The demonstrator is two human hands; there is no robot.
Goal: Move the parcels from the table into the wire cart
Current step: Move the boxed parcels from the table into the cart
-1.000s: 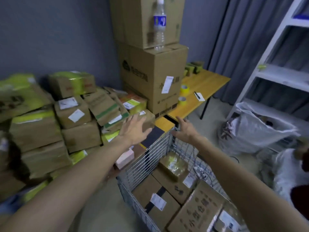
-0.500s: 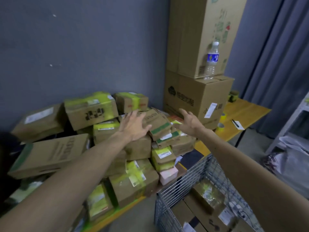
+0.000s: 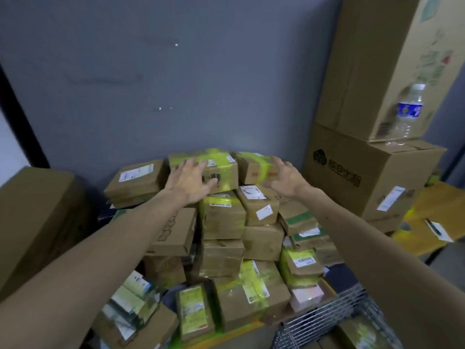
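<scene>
Left hand (image 3: 191,181), right hand (image 3: 284,181) — now higher, over topmost parcels (image 3: 226,164)

Both of the person's bare arms are stretched forward, drawing closer together toward the middle of the view. The left forearm (image 3: 100,248) runs from the lower left corner up and to the right. The right forearm (image 3: 377,248) runs from the lower right edge up and to the left. The left hand (image 3: 190,181) is palm down with its back to the camera, its fingers (image 3: 198,165) straight and a little spread, the thumb (image 3: 210,183) stretched out to the right. The right hand (image 3: 284,178) is level with it and apart from it, palm turned inward and down, fingers spread and gently bent, thumb pointing toward the left hand. Both wrists look straight.
</scene>
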